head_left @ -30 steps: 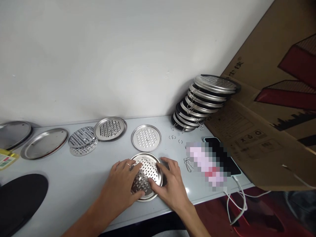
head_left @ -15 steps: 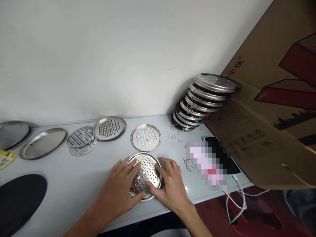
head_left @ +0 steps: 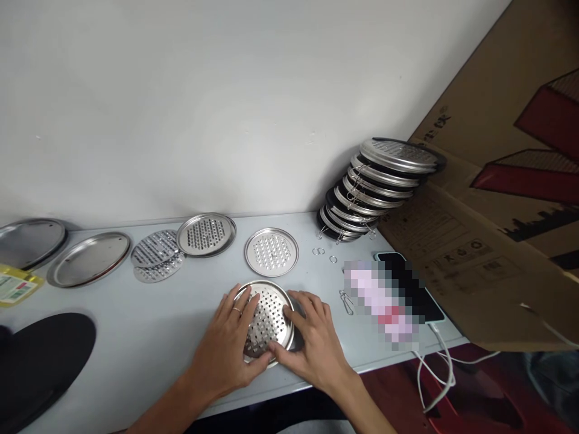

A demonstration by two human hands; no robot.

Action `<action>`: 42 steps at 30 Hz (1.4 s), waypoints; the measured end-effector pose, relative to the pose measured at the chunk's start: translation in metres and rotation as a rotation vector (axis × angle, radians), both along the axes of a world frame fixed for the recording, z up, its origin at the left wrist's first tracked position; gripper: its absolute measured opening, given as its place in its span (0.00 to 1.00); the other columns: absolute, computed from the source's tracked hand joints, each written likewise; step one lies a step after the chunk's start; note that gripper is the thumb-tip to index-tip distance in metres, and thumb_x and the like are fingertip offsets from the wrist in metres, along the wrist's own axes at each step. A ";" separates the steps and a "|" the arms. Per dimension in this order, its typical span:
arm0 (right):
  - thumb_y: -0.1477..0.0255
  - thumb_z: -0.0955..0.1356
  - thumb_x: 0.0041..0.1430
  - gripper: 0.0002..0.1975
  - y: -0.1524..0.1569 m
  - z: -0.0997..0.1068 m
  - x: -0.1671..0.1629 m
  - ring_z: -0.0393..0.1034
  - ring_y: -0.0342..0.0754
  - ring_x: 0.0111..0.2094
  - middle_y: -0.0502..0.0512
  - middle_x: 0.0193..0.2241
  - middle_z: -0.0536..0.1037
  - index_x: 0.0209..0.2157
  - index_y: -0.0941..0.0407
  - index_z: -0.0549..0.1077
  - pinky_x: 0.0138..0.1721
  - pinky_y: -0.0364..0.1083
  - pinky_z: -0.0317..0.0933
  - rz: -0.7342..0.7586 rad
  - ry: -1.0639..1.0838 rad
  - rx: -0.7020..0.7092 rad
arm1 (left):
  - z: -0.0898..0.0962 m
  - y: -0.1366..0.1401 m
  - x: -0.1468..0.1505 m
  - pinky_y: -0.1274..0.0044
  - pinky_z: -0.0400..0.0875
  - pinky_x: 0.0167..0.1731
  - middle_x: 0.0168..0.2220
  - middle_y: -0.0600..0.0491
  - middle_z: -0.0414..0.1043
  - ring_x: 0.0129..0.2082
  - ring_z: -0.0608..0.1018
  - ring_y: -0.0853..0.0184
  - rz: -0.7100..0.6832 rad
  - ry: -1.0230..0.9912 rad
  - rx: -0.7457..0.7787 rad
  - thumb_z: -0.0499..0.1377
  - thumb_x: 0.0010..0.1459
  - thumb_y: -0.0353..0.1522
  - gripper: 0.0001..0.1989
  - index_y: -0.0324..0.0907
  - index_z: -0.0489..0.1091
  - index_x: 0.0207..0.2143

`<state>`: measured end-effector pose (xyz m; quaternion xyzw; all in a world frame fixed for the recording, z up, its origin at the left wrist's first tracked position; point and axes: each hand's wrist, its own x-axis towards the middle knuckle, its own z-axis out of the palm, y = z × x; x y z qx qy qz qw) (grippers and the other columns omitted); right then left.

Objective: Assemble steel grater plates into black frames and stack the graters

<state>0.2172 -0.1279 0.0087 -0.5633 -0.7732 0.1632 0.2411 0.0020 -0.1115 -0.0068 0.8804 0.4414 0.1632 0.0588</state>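
Observation:
A round metal grater (head_left: pixel 270 319) with a raised rim lies near the front of the table, between my two hands. My left hand (head_left: pixel 226 340) grips its left side, with the fingers over the rim and the thumb at the front edge. On the opposite side, my right hand (head_left: pixel 316 337) holds the rim, its thumb touching the front near the left thumb. Just behind sits another round grater (head_left: pixel 272 252). Farther left are a rimmed grater (head_left: pixel 205 234), two overlapping perforated discs (head_left: pixel 158 256) and a plain oval-looking metal tray (head_left: pixel 88 259).
A leaning stack of graters (head_left: pixel 375 187) with black layers stands by a cardboard box (head_left: pixel 452 259). Small rings (head_left: pixel 318 251), wire clips (head_left: pixel 346 302) and a phone (head_left: pixel 432 295) with a cable lie at right. At left are a black disc (head_left: pixel 45 367) and a yellow packet (head_left: pixel 18 286).
The view has shifted slightly, so the surroundings sit a little farther right. Both hands keep their grip on the grater, and the two thumbs have come closer together at its front edge.

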 end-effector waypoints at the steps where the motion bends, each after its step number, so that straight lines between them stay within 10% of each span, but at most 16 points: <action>1: 0.61 0.74 0.52 0.21 0.000 0.000 0.000 0.57 0.63 0.58 0.61 0.58 0.69 0.47 0.55 0.74 0.55 0.60 0.56 0.006 -0.002 -0.002 | 0.000 0.000 0.000 0.51 0.60 0.61 0.65 0.36 0.58 0.67 0.55 0.42 -0.002 -0.005 0.001 0.61 0.55 0.44 0.42 0.35 0.51 0.65; 20: 0.47 0.69 0.55 0.27 0.009 0.011 0.014 0.53 0.66 0.63 0.61 0.60 0.68 0.49 0.51 0.77 0.56 0.64 0.54 0.082 -0.170 -0.047 | 0.000 0.001 -0.002 0.49 0.59 0.61 0.65 0.36 0.58 0.67 0.56 0.43 0.013 -0.001 0.006 0.59 0.57 0.48 0.40 0.35 0.55 0.64; 30: 0.53 0.72 0.55 0.24 0.014 0.024 0.022 0.57 0.63 0.61 0.59 0.60 0.68 0.49 0.51 0.76 0.55 0.62 0.57 0.206 -0.084 -0.062 | -0.002 -0.002 -0.004 0.49 0.57 0.62 0.66 0.39 0.58 0.67 0.57 0.44 0.028 -0.013 0.001 0.59 0.56 0.49 0.40 0.37 0.56 0.64; 36: 0.75 0.63 0.66 0.19 0.055 0.010 0.026 0.63 0.55 0.56 0.60 0.58 0.70 0.57 0.55 0.69 0.54 0.57 0.61 0.072 -0.047 0.100 | 0.001 -0.001 -0.005 0.48 0.52 0.63 0.68 0.41 0.54 0.68 0.55 0.44 0.039 -0.027 -0.045 0.62 0.51 0.47 0.45 0.39 0.52 0.67; 42: 0.75 0.67 0.63 0.08 0.096 0.002 0.023 0.64 0.57 0.52 0.58 0.52 0.75 0.39 0.53 0.78 0.49 0.58 0.61 0.091 -0.057 0.139 | 0.008 -0.001 -0.007 0.49 0.50 0.64 0.68 0.40 0.53 0.67 0.57 0.44 0.031 -0.127 -0.093 0.65 0.46 0.42 0.47 0.42 0.51 0.66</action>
